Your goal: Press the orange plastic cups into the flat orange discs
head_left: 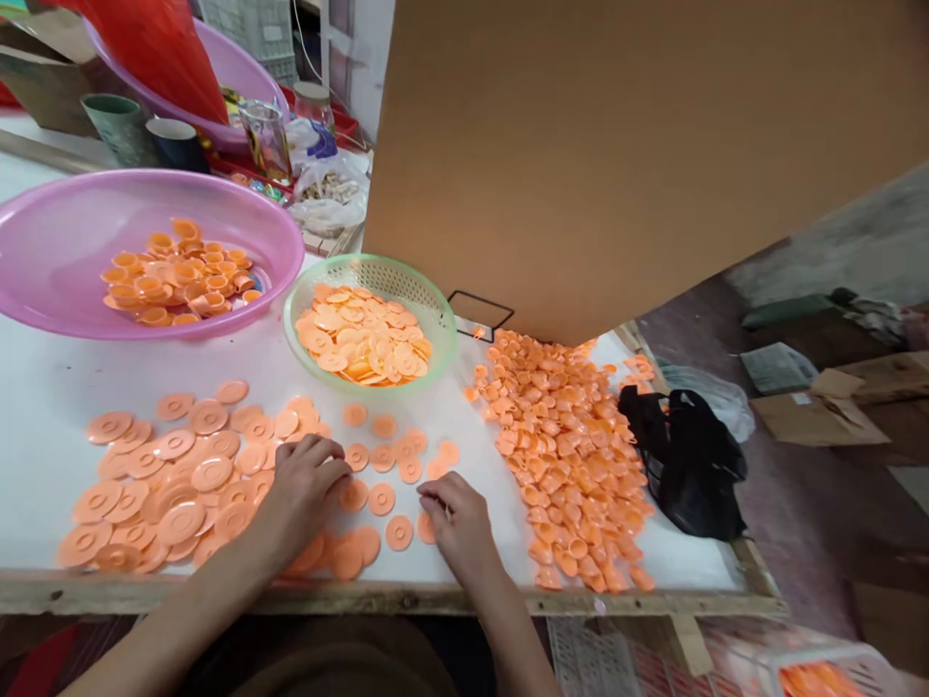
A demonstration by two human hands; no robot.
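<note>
Orange discs (381, 499) — between left hand (306, 487) and right hand (463, 525).

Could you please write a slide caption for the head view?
Left hand and right hand among orange toy saucers, beside heaped toy cups, with a pale-green colander behind.

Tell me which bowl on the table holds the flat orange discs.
The light green bowl with the perforated wall. Flat discs fill it, whereas the nearer pink basin holds orange cup-shaped pieces.
</note>
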